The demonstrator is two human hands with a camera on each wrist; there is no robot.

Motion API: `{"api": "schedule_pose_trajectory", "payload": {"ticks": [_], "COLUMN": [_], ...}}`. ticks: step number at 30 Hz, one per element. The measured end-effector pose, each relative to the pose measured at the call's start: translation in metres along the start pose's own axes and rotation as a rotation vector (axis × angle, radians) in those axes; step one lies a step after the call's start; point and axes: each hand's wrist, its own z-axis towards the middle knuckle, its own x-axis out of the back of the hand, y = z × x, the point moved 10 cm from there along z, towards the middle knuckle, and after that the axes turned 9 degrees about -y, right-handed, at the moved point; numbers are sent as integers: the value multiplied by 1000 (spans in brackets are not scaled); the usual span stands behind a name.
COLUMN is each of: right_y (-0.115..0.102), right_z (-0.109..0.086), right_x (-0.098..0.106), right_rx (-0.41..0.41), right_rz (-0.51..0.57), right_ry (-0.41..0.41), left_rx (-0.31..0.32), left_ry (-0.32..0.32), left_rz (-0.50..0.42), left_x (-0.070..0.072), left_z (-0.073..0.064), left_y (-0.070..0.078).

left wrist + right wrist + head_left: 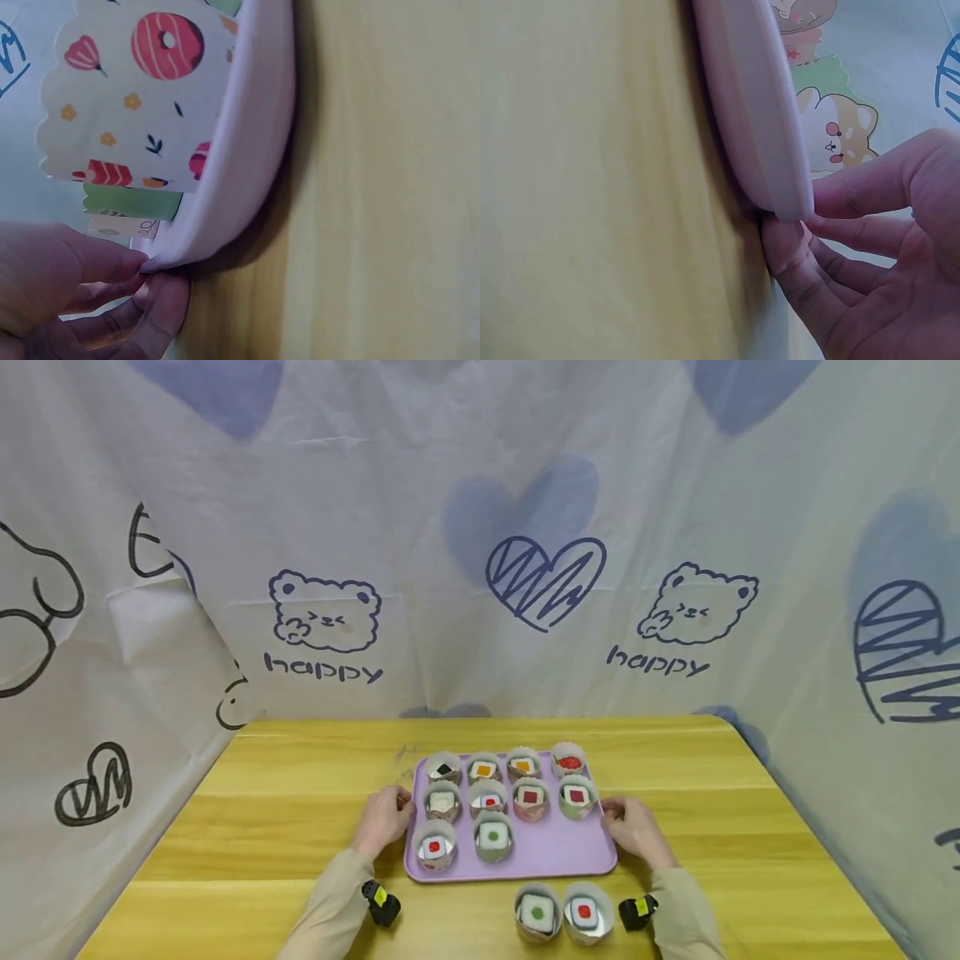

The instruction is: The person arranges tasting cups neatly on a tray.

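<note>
A lilac tray (555, 853) lies on the table with several paper cups on it, each holding a small piece with a coloured top. My left hand (384, 820) pinches the tray's left rim between thumb and fingers. On the opposite side, my right hand (636, 828) grips the right rim in the same way. Close to the left hand stand a cup with a white piece (442, 803) and one with a red-dotted piece (434, 847). A cup with a dark red square (577, 797) is nearest the right hand. The left wrist view shows a doughnut-patterned cup (142, 105) inside the rim.
In front of the tray, a cup with a green-dotted piece (537, 913) and a cup with a red-dotted piece (585, 913) stand side by side on the yellow wooden table (285, 810). A printed cloth (435, 635) hangs behind the table and along both sides.
</note>
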Motion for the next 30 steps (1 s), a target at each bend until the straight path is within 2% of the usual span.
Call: {"api": "schedule_pose_trajectory", "payload": {"ticks": [6,11,15,17,20,25,28,30], "right_y": [-5,-9,-26,-40,-67,-111,-126,-132], "right_z": [-1,-8,-16,-22,-30,-54,-71,-81], "right_x": [4,11,20,22,13,-23,-49,-63], "right_rx": [22,3,46,84,184,415,489,525], "right_rz": [-10,-15,-64,-98,-129,-217,-278,-321], "right_ry": [-2,14,54,45,-44,-302,-465,-544], "left_rx": [-2,8,21,22,29,45,41,36], "left_ry": [-6,-17,-22,-20,-23,-32,-28,-22], "left_rz": [26,15,15,17,16,14,19,21], "left_x": [-2,-3,-3,-3,-3,-4,-4,-3], "left_z": [4,6,7,7,7,8,8,8], "left_y": [2,-1,-3,-4,-4,-6,-5,-4]}}
